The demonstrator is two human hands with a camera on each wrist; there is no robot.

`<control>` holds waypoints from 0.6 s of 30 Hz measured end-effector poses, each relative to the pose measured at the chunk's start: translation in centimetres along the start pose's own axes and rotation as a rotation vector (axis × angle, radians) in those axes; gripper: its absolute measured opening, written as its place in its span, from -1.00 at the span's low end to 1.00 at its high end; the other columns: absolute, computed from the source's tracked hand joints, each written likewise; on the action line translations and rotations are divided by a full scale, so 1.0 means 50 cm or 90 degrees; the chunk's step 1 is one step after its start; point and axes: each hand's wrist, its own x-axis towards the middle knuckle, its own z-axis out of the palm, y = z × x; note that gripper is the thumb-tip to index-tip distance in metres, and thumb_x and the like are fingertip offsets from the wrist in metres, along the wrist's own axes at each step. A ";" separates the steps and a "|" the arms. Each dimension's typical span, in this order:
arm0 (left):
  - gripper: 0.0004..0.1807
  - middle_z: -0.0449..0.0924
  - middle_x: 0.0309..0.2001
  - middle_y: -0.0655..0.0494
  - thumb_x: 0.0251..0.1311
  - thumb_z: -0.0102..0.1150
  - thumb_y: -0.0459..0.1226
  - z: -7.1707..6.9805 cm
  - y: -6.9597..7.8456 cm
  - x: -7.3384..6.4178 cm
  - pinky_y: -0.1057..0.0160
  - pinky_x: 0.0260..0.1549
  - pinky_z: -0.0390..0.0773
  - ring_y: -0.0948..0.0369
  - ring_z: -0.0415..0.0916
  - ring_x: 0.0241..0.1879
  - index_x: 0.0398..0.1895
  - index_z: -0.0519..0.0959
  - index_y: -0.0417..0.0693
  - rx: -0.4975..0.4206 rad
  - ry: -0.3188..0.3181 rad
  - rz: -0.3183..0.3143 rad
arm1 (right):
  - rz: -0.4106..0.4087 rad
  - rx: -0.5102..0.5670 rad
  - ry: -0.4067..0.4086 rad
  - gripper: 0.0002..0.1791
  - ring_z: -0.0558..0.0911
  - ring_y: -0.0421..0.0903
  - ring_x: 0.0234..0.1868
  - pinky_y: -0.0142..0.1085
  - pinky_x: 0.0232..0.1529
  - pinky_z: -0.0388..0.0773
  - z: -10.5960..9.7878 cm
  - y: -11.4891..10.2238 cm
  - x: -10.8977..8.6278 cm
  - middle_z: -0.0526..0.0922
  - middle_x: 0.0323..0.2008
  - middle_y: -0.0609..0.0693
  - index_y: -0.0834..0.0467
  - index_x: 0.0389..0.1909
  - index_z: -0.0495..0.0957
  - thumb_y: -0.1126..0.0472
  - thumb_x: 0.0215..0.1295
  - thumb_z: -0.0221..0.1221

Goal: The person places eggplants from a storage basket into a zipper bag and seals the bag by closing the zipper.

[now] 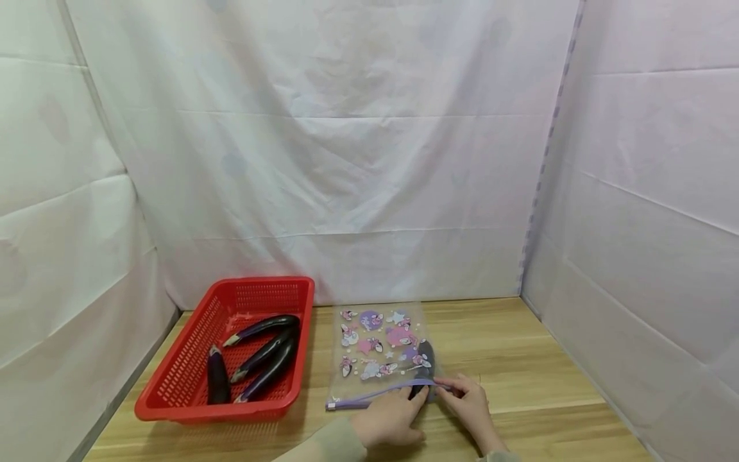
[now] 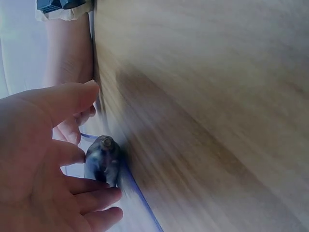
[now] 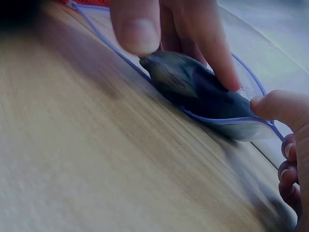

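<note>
A clear zipper bag (image 1: 358, 350) with pink and purple cartoon prints lies flat, its purple-edged mouth towards me. Inside its right side lies an eggplant (image 1: 426, 354), the stem end sticking out at the mouth in the right wrist view. My left hand (image 1: 389, 418) is at the opening, its fairly straight fingers touching the eggplant (image 2: 102, 162); the thumb stands apart from it in the left wrist view. At the bag's right corner, my right hand (image 1: 472, 410) pinches the purple edge between thumb and curled fingers. The white slider (image 1: 331, 406) sits at the left end.
A red plastic basket (image 1: 147, 401) stands left of the bag, with several eggplants (image 1: 270, 369) in it. Both rest on a wooden table (image 1: 508, 353). White cloth (image 1: 358, 160) hangs behind and along both sides.
</note>
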 end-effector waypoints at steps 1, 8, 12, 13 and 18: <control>-0.08 0.34 0.33 0.00 0.09 0.27 0.18 0.000 0.000 0.002 0.17 0.10 0.43 0.10 0.39 0.22 0.48 0.19 0.10 -0.003 -0.007 -0.005 | 0.000 0.002 0.000 -0.79 0.29 -0.31 -0.64 -0.39 -0.64 0.26 0.000 0.002 0.000 0.32 -0.67 -0.23 0.13 -0.39 0.77 0.42 -0.10 0.44; -0.01 0.30 0.36 0.02 0.02 0.29 0.22 0.005 -0.001 0.022 0.11 0.11 0.42 0.08 0.36 0.25 0.50 0.14 0.13 -0.012 -0.037 -0.040 | 0.004 -0.014 0.004 -0.80 0.27 -0.31 -0.63 -0.47 -0.54 0.28 0.003 0.001 -0.002 0.29 -0.68 -0.23 0.14 -0.39 0.77 0.42 -0.09 0.44; -0.03 0.38 0.30 0.03 0.00 0.31 0.22 0.012 0.001 0.033 0.08 0.10 0.43 0.08 0.40 0.21 0.47 0.20 0.11 -0.008 -0.034 -0.055 | -0.003 -0.023 0.014 -0.81 0.27 -0.29 -0.65 -0.46 -0.54 0.28 0.009 0.005 -0.005 0.30 -0.70 -0.15 0.25 -0.40 0.74 0.48 -0.11 0.42; -0.04 0.40 0.29 0.03 0.00 0.31 0.21 0.014 0.002 0.035 0.08 0.09 0.44 0.08 0.42 0.20 0.46 0.21 0.10 -0.007 -0.034 -0.060 | -0.004 -0.020 0.017 -0.81 0.27 -0.28 -0.65 -0.44 -0.55 0.28 0.010 0.006 -0.006 0.30 -0.71 -0.13 0.26 -0.41 0.73 0.49 -0.12 0.42; -0.03 0.46 0.23 0.05 -0.02 0.34 0.19 0.013 0.004 0.046 0.09 0.05 0.47 0.10 0.47 0.14 0.46 0.21 0.10 -0.005 -0.032 -0.076 | 0.013 -0.001 0.012 -0.79 0.27 -0.31 -0.64 -0.40 -0.63 0.25 0.009 0.010 -0.010 0.30 -0.68 -0.21 0.18 -0.39 0.76 0.45 -0.11 0.44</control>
